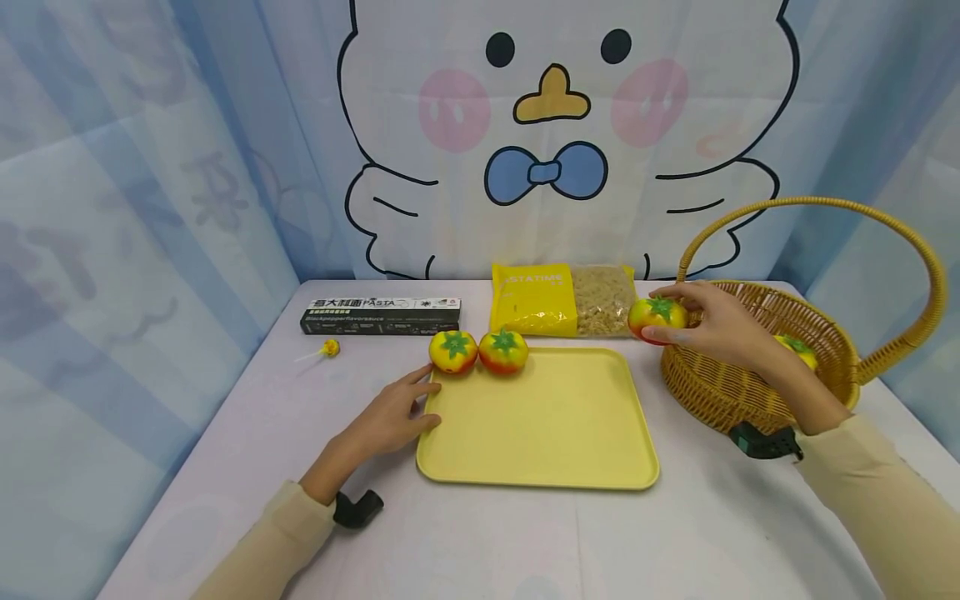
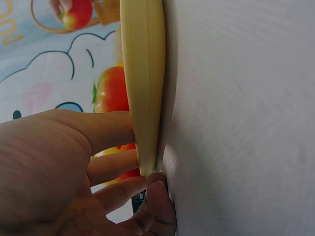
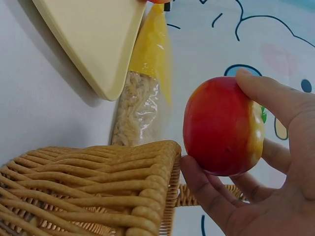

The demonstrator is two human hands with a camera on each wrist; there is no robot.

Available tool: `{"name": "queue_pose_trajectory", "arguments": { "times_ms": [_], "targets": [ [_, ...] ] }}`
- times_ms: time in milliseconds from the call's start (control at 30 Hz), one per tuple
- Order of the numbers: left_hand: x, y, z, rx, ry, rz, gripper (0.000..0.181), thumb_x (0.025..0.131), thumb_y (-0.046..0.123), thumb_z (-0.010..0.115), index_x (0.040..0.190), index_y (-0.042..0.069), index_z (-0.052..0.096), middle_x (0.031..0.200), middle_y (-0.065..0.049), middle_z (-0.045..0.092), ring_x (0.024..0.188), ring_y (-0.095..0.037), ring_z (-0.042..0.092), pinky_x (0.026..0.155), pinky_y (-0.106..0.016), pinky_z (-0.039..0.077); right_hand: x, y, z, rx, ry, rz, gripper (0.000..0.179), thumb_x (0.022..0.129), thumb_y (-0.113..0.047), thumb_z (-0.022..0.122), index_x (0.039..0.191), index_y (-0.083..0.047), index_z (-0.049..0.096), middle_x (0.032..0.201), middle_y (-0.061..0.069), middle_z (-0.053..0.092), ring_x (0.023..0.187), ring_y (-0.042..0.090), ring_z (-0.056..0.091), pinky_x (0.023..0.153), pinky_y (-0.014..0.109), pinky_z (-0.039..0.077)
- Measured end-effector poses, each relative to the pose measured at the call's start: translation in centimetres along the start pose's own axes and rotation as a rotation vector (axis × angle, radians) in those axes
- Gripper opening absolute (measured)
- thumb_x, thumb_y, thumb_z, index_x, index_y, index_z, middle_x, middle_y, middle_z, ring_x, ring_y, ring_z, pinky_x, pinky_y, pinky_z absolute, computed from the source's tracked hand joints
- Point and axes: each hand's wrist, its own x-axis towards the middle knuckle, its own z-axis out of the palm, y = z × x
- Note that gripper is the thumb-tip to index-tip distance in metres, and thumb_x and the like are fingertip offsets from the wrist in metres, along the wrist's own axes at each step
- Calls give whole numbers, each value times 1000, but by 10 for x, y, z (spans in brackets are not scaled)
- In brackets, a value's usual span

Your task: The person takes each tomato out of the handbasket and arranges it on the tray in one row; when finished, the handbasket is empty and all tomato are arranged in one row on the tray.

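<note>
My right hand [image 1: 716, 321] holds a red and yellow toy tomato [image 1: 657, 317] above the left rim of a wicker basket [image 1: 697, 400]. In the right wrist view, the thumb and fingers grip this tomato [image 3: 221, 128] by its sides. Another tomato [image 1: 798, 350] shows partly inside the basket, behind the right forearm. Spread fingers of my left hand [image 1: 393, 412] touch the left edge of a yellow tray [image 1: 540, 425]. Two more tomatoes, a left one [image 1: 453, 352] and a right one [image 1: 503, 351], sit side by side at the tray's back left corner.
Behind the tray lie a black and white pasta box [image 1: 381, 317] and a yellow bag of pasta [image 1: 562, 300]. A small yellow lollipop [image 1: 329, 348] rests left of the tray. The basket's tall handle [image 1: 930, 275] arches over the right side. Curtains [image 1: 150, 250] surround the table.
</note>
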Motion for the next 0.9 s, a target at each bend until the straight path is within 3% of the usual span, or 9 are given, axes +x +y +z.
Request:
{"name": "queue_pose_trajectory", "arguments": {
  "times_ms": [133,433,700,900],
  "targets": [
    [-1,0,0,1,-5,3,54,99,22,75,148,3,61,174,-16,33,93,-16,57,86,-34,49,0,-5,1,18,3,2,71,94,-45,80,149,-6,57,142,26,54,122,45,57,94,54,56],
    [-1,1,0,5,-11,2,53,99,21,74,147,4,61,174,-15,34,89,-15,56,83,-33,47,5,-10,6,49,9,-35,62,93,-38,82,143,-7,63,136,22,57,118,42,62,86,35,54],
    [-1,2,-1,3,-12,-7,53,100,21,74,148,4,61,174,-15,34,89,-15,55,82,-33,47,9,-16,16,66,-16,-25,68,94,-39,81,148,-4,58,145,25,52,125,45,58,94,50,58],
    [0,2,-1,3,-14,-13,53,100,21,74,148,4,61,174,-14,34,90,-15,56,82,-33,47,13,-20,25,91,-18,-45,67,93,-38,82,146,-4,59,146,24,52,126,44,58,96,48,58]
  ]
}}
